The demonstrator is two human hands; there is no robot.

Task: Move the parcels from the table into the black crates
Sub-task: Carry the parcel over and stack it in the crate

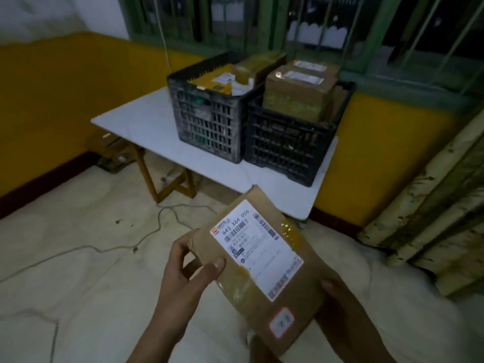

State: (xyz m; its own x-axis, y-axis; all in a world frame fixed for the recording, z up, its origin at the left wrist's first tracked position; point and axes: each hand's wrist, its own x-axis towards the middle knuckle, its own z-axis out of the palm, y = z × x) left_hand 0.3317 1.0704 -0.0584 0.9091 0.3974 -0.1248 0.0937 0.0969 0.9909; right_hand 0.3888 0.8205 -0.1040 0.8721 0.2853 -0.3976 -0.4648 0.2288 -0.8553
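I hold a flat brown cardboard parcel (pixel 264 279) with a white shipping label and tape strips, in front of me above the floor. My left hand (pixel 188 268) grips its left edge, thumb on top. My right hand (pixel 337 302) grips its right edge from the side and below. Two black crates stand side by side on the white table (pixel 146 127): the left crate (pixel 209 119) holds a yellow parcel and other packets, the right crate (pixel 285 150) is piled with brown boxes (pixel 298 90) above its rim.
The table stands against a yellow wall under a green barred window (pixel 314 27). A grey cable (pixel 146 231) trails over the pale floor. A brown box (pixel 110 150) lies under the table's left end. Stained curtain fabric (pixel 440 205) hangs at right.
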